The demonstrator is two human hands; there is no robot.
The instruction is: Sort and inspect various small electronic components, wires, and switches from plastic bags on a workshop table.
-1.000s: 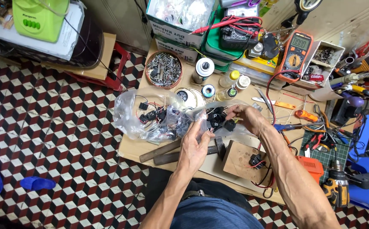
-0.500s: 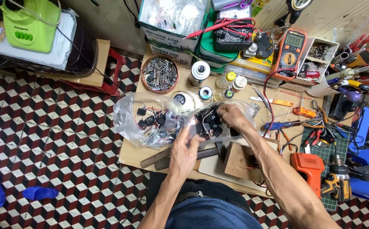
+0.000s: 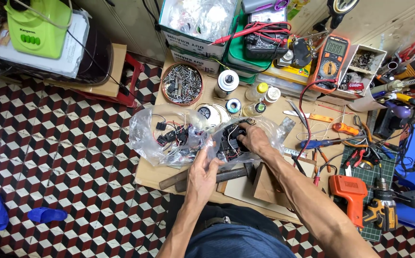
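Note:
A clear plastic bag (image 3: pixel 150 136) full of small black parts and thin wires lies on the low wooden table (image 3: pixel 150 174). My left hand (image 3: pixel 202 169) pinches the bag's open edge near the table's front. My right hand (image 3: pixel 254 138) reaches into the bag's mouth, its fingers among the black parts (image 3: pixel 229 143). Whether those fingers close on one part is hidden by the plastic. A hammer (image 3: pixel 231 174) lies just under both hands.
A round tin of screws (image 3: pixel 182 83), tape rolls and small bottles stand behind the bag. A multimeter (image 3: pixel 330 57), pliers, screwdrivers and an orange drill (image 3: pixel 353 193) crowd the right side. A green appliance (image 3: pixel 38 21) and a red stool (image 3: pixel 131 79) are at the left.
My right hand has pushed deeper into the bag's mouth. My left hand has slid slightly toward me along the bag's edge. The bag stays in place.

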